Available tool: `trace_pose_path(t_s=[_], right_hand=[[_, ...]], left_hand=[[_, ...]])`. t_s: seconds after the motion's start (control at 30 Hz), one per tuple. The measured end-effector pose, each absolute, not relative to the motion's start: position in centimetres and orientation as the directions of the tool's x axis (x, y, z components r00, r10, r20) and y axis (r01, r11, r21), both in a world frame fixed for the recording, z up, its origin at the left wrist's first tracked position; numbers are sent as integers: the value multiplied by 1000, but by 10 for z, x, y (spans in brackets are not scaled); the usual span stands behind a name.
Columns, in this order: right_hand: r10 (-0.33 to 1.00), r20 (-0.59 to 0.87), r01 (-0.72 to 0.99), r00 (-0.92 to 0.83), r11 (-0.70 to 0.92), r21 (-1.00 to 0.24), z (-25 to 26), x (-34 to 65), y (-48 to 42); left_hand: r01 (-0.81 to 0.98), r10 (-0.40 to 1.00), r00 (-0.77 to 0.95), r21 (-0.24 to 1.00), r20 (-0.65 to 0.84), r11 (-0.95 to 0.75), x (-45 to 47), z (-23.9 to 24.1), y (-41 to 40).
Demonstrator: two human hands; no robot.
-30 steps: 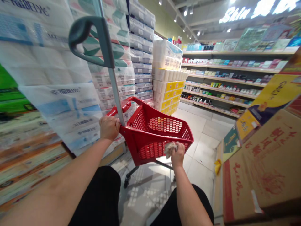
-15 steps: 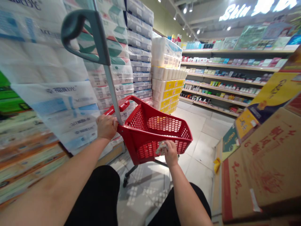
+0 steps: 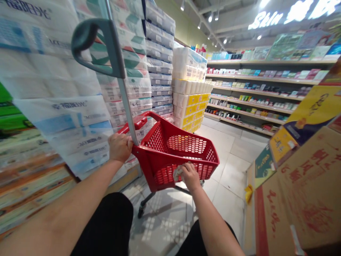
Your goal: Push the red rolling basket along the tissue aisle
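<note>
A red plastic shopping cart (image 3: 157,156) with perforated basket walls stands in front of me on dark legs. From its handle end rises a metal pole (image 3: 127,103) topped by a grey loop grip (image 3: 117,49). My left hand (image 3: 120,146) is closed around the cart's handlebar, near the foot of the pole; its fingertips are partly hidden. In my right hand (image 3: 190,176) is a crumpled, pale patterned cloth (image 3: 178,173), held against the outside of the basket's near side wall. The basket shows nothing inside that I can make out.
Stacked tissue packs (image 3: 69,117) line the left, close to the cart. More toilet paper packs (image 3: 191,103) stand behind it. Cardboard boxes (image 3: 306,192) flank the right side. Shelves of small goods (image 3: 250,92) run along the back. Pale floor tiles (image 3: 226,170) lie between.
My right hand has moved slightly left and down with the cloth along the basket's side. My left hand stays on the handlebar. The whole view has shifted a little.
</note>
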State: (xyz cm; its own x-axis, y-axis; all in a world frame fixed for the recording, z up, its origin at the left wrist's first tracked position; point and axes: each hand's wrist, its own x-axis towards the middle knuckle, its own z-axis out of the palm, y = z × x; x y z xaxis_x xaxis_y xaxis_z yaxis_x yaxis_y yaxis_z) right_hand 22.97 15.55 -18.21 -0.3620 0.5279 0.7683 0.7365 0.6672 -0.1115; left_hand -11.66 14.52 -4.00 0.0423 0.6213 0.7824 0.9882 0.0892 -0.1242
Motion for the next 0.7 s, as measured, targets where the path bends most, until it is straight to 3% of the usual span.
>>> trace_pose_path(t_s=[0.5,0.7], right_hand=[[575,777,753,-256,623,-213,-209,233,150],[552,756,765,-351,635,-109,-215,241,142]], left_hand=[[987,620,48,-131,783,89,-114,-41,143],[995,611,29,-83,791,61,-114,-42,142]])
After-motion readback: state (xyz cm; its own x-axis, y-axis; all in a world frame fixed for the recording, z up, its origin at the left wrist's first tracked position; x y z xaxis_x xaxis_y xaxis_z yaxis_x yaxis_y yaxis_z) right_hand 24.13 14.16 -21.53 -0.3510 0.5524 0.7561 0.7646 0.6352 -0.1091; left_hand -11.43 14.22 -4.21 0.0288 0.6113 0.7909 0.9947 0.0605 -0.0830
